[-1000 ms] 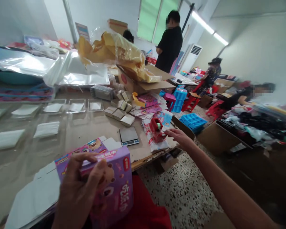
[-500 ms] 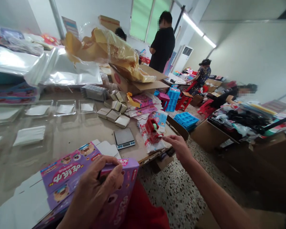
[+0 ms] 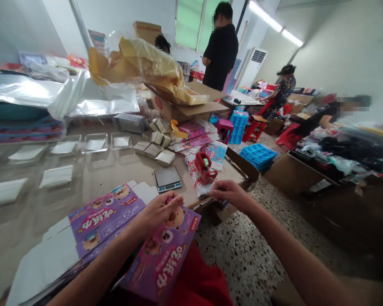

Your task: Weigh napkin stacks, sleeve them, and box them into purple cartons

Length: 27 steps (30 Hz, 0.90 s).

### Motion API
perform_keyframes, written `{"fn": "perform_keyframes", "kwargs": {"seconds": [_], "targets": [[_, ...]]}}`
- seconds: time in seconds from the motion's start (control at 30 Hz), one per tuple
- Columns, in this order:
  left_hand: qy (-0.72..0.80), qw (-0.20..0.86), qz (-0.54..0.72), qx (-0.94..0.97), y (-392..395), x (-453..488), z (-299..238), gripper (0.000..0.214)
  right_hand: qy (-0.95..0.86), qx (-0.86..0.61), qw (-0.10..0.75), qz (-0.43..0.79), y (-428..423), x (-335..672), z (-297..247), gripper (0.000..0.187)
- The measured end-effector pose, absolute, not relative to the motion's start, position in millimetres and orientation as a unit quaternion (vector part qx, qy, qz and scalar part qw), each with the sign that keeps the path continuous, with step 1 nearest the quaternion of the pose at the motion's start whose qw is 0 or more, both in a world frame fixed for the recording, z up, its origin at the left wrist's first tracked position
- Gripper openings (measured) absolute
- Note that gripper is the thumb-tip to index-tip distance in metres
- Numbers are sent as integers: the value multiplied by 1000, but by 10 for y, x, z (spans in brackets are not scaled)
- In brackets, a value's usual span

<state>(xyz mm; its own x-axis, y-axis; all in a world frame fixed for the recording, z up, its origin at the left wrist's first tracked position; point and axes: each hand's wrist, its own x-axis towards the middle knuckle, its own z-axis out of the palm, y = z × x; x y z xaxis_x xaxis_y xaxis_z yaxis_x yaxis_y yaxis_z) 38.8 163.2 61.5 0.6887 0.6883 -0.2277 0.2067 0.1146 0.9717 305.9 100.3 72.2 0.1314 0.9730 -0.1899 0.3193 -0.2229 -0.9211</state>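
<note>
My left hand point(image 3: 161, 210) is closed on the upper end of a purple printed carton point(image 3: 170, 250) with cartoon bears, tilted over my lap. My right hand point(image 3: 231, 194) is in a pinch at the table's edge, just below a red tape dispenser point(image 3: 204, 165). Whatever is between its fingertips is too small to make out. The dispenser rests on a red and white printed packet point(image 3: 193, 170). To the left lies a stack of flat purple cartons point(image 3: 107, 214) with white flaps. A small digital scale point(image 3: 168, 178) sits behind my left hand.
Clear trays with white sheets point(image 3: 55, 176) spread over the table's left. Small pale boxes point(image 3: 153, 146) and an open cardboard box point(image 3: 194, 108) with yellow wrapping stand behind. Blue crates point(image 3: 258, 155) are on the floor to the right. Several people work farther back.
My right hand has drawn back from the tape dispenser, down and slightly left. My left hand has shifted up and right, and the carton now shows its broad printed face.
</note>
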Motion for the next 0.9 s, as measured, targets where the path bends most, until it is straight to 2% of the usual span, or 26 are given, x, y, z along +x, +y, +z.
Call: {"fn": "perform_keyframes", "kwargs": {"seconds": [0.07, 0.17, 0.3, 0.43, 0.5, 0.57, 0.67, 0.73, 0.8, 0.83, 0.9], "targets": [[330, 666, 154, 651, 1661, 449, 543, 59, -597, -576, 266, 490, 998, 2890, 961, 24], [303, 670, 128, 666, 1634, 470, 547, 62, -701, -507, 150, 479, 1092, 2654, 1210, 12], [276, 674, 124, 674, 1595, 428, 595, 59, -769, -478, 69, 418, 1240, 2484, 1265, 10], [269, 680, 116, 672, 1593, 408, 548, 42, -754, -495, 46, 430, 1306, 2474, 1173, 11], [271, 678, 114, 674, 1565, 383, 540, 38, -718, -506, 52, 475, 1285, 2471, 1125, 15], [274, 672, 114, 679, 1522, 301, 591, 39, -676, -521, 96, 512, 1235, 2415, 1066, 24], [262, 652, 131, 700, 1492, -4, 849, 42, -605, -491, 225, 586, 1206, 2207, 922, 45], [259, 614, 157, 729, 1501, -363, 1161, 44, -561, -431, 295, 643, 1310, 2012, 788, 49], [285, 543, 197, 765, 1508, -834, 1528, 50, -558, -407, 340, 638, 1560, 1796, 645, 47], [301, 498, 221, 783, 1505, -1095, 1692, 61, -571, -418, 358, 609, 1739, 1680, 572, 46], [382, 353, 283, 806, 1482, -1621, 1885, 65, -597, -456, 382, 538, 2167, 1418, 424, 44]]}}
